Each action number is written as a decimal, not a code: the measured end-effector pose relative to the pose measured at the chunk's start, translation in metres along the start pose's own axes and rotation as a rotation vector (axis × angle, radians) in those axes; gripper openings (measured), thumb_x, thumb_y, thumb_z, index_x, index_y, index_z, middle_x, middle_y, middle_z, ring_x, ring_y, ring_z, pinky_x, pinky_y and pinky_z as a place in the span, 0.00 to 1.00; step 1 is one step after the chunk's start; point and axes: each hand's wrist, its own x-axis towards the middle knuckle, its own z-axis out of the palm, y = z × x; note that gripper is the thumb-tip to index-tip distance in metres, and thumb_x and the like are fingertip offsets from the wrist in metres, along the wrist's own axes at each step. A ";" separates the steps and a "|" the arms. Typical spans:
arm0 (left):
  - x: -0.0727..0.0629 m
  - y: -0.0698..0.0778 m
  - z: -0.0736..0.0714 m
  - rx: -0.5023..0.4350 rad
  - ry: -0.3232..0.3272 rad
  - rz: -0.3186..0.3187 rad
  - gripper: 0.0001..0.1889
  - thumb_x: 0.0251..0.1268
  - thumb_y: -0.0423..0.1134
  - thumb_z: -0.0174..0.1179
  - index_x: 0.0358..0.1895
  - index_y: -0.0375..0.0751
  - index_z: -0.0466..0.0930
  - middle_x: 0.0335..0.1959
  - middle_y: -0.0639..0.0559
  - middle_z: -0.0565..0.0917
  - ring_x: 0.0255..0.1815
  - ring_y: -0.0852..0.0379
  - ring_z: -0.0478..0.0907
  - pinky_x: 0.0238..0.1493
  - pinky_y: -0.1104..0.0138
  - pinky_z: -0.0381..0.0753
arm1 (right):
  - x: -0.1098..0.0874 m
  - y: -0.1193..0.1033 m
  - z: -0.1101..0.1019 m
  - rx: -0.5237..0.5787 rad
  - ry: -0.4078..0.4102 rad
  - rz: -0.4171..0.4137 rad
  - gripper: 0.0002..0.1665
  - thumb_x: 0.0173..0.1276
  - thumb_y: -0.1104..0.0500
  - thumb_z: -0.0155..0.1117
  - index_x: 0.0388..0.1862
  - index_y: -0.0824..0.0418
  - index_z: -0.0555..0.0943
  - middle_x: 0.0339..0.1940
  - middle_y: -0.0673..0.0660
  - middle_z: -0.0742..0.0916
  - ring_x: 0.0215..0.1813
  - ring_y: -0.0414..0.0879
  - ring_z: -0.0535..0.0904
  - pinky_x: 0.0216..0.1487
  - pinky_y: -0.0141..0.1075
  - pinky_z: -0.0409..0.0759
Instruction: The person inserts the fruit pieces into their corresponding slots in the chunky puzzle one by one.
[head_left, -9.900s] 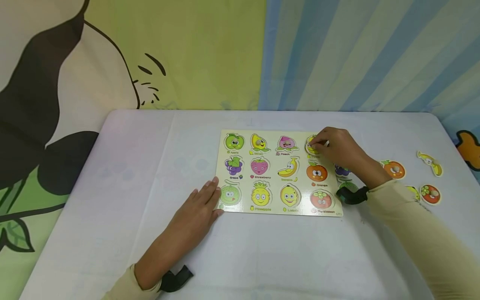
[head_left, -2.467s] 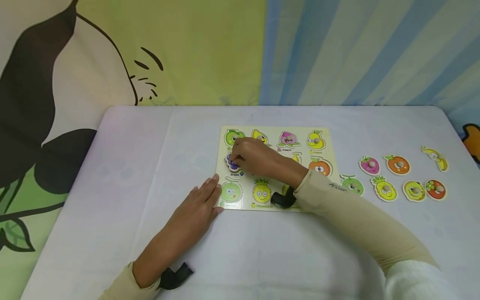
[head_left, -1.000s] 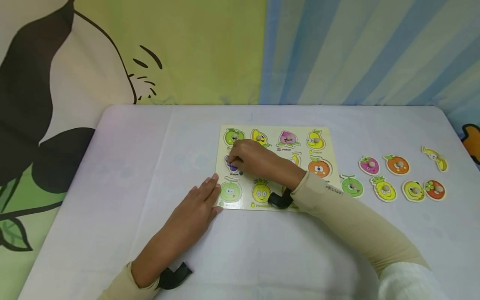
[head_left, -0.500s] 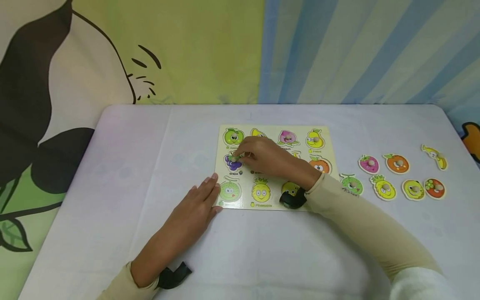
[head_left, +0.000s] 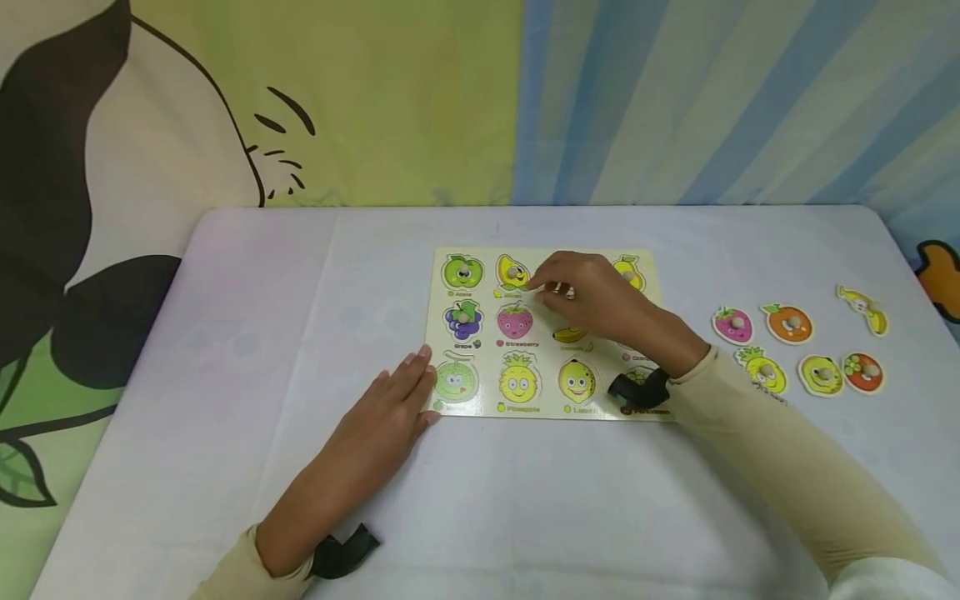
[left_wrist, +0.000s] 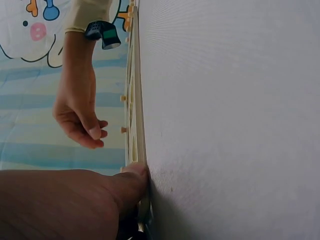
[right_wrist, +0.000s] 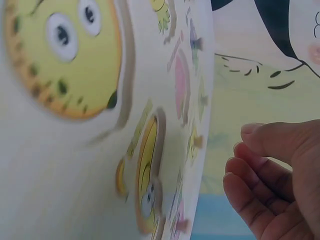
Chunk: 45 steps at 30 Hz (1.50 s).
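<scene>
A cream fruit puzzle board (head_left: 550,396) lies on the table. My left hand (head_left: 386,408) rests at its lower left corner with fingers extended; in the left wrist view the thumb (left_wrist: 132,182) touches the board's edge. The purple grape piece (head_left: 462,321) sits in its slot, its knob showing, below the green apple piece (head_left: 462,272) and beside the strawberry picture (head_left: 515,321). Over the upper middle of the board hovers my right hand (head_left: 600,292), fingers loosely bent. The right wrist view shows nothing between its thumb and fingers (right_wrist: 245,195).
Loose knobbed pieces lie right of the board: strawberry (head_left: 732,325), orange (head_left: 787,323), pineapple (head_left: 763,372), a round yellow one (head_left: 821,376), a red one (head_left: 862,372) and banana (head_left: 864,310). A white cloth covers the table (head_left: 525,500). Printed curtains hang behind.
My right hand set the grape piece in its slot, let go of its knob and moved right across the board. Earlier it was at the pear piece. My left hand stays at the corner.
</scene>
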 end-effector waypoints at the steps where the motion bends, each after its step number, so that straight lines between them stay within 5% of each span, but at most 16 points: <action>1: 0.000 0.000 0.000 -0.001 0.001 0.001 0.30 0.64 0.39 0.66 0.65 0.26 0.70 0.72 0.36 0.62 0.73 0.42 0.59 0.65 0.46 0.66 | -0.003 0.002 -0.002 -0.006 0.006 0.006 0.11 0.64 0.70 0.67 0.45 0.65 0.86 0.41 0.54 0.85 0.40 0.45 0.79 0.38 0.39 0.80; 19: 0.000 0.002 0.000 0.010 -0.014 -0.004 0.30 0.63 0.39 0.67 0.65 0.26 0.70 0.72 0.36 0.63 0.72 0.42 0.59 0.65 0.46 0.65 | -0.076 0.044 -0.044 -0.153 0.175 0.053 0.14 0.56 0.75 0.71 0.41 0.65 0.86 0.39 0.54 0.86 0.36 0.44 0.79 0.35 0.38 0.80; 34: 0.000 0.002 0.003 -0.006 -0.003 -0.006 0.30 0.63 0.39 0.67 0.65 0.26 0.70 0.72 0.36 0.63 0.73 0.42 0.59 0.65 0.46 0.65 | -0.125 0.066 -0.059 -0.228 0.231 0.218 0.15 0.55 0.73 0.73 0.41 0.64 0.87 0.39 0.55 0.86 0.36 0.43 0.78 0.35 0.20 0.72; 45: -0.001 0.001 0.001 0.004 -0.010 -0.013 0.30 0.64 0.39 0.66 0.65 0.26 0.70 0.72 0.36 0.62 0.73 0.42 0.59 0.65 0.46 0.65 | -0.155 0.081 -0.071 -0.208 0.198 0.438 0.12 0.62 0.67 0.70 0.46 0.65 0.85 0.43 0.60 0.84 0.44 0.48 0.75 0.39 0.24 0.67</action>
